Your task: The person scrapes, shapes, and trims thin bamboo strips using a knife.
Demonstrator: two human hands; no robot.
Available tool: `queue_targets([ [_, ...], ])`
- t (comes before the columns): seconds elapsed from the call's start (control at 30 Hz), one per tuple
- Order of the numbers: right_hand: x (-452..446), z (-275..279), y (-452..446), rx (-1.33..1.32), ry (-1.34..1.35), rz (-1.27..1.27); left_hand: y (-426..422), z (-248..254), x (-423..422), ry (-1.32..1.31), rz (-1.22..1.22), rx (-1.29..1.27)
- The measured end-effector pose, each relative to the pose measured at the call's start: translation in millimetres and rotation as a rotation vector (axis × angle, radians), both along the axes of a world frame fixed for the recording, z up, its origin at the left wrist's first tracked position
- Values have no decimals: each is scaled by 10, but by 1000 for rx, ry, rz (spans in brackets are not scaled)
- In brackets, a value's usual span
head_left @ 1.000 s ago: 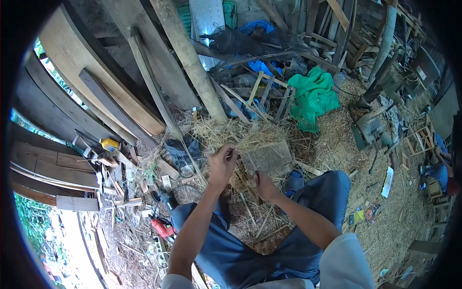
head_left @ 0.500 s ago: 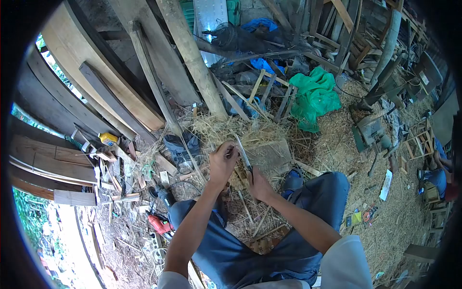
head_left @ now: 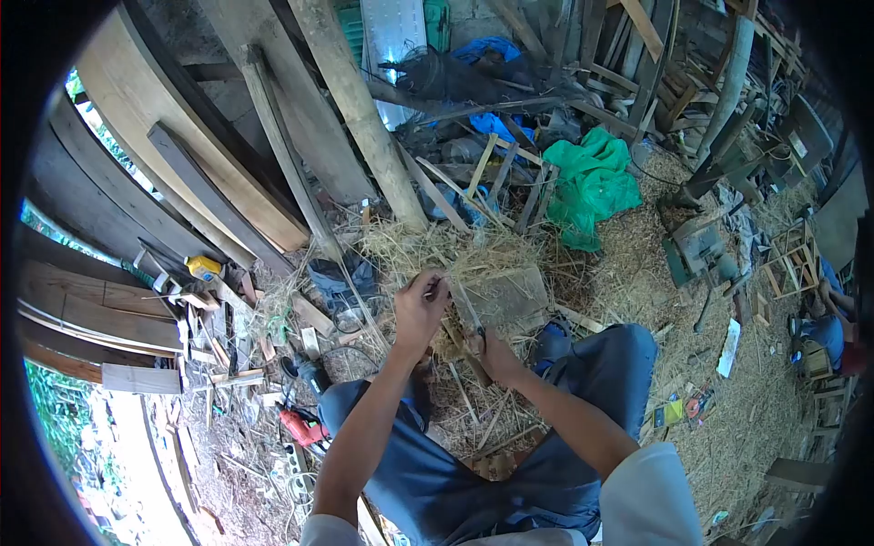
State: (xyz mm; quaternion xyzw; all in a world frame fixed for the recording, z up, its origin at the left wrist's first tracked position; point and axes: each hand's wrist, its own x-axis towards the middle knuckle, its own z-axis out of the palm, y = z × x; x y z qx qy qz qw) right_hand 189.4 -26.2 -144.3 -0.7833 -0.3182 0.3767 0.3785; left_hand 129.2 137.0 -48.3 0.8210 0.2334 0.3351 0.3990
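My right hand (head_left: 501,358) is closed around the handle of a knife, whose slim blade (head_left: 464,302) points up and away from me. Close to the blade, my left hand (head_left: 420,314) is curled with thumb and fingers pinched together; what lies between them is too small to make out. Beneath both hands a pale strip of wood or bamboo (head_left: 467,357) slants between my legs. A flat wooden block (head_left: 510,296) lies just beyond the knife, partly covered by shavings (head_left: 437,246).
A red power drill (head_left: 300,426) and a grinder (head_left: 308,369) lie left of my legs. Planks (head_left: 209,155) lean at the upper left. A green plastic sheet (head_left: 592,187) and a machine (head_left: 699,255) stand to the right. Another person (head_left: 824,341) sits at the far right.
The knife blade has turned and dropped slightly closer to my left hand. My right hand has shifted a little to the right and down; my left hand stays nearly in place.
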Motion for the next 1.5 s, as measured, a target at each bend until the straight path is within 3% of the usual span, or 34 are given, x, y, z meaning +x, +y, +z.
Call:
queue_targets([
  [0.13, 10, -113, 47, 18, -89, 38, 12, 11, -51, -47, 37, -22],
  [0.33, -92, -152, 108, 265, -331, -59, -14, -36, -65, 34, 31, -32],
  [0.4, 60, -237, -11, -35, -102, 14, 17, -30, -18, -35, 22, 11],
  [0.63, -48, -177, 20, 150, -252, -17, 9, -134, -26, -55, 24, -6],
  [0.7, 62, -238, -26, -135, -97, 55, 31, -113, -3, -55, 35, -53],
  [0.73, 37, -215, -2, -130, -95, 50, 36, -79, -5, -54, 30, -47],
  [0.83, -6, -306, 17, 52, -203, 49, 17, -39, -16, -63, 25, -83],
  [0.93, 7, -403, -30, 155, -518, 224, 8, -56, -35, -17, 55, 16],
  [1.0, 70, -239, -40, -201, -126, 100, 15, -56, -24, -52, 38, -38],
  [1.03, 28, -250, -7, -198, -125, 98, 24, -69, -23, -51, 36, -35],
  [1.1, -67, -306, 43, 79, -344, 28, 26, -84, -7, -62, 48, 11],
  [1.2, 60, -465, -102, -156, -192, 84, 11, -25, -27, -27, 57, 8],
  [1.3, 2, -685, -38, -56, -306, 56, -15, 21, -33, -41, 53, 2],
  [1.4, -17, -331, -13, -10, -287, 96, -13, 22, -46, -2, 66, 13],
  [1.5, 56, -559, -137, -73, -354, 68, -21, 52, -60, -30, 27, -81],
])
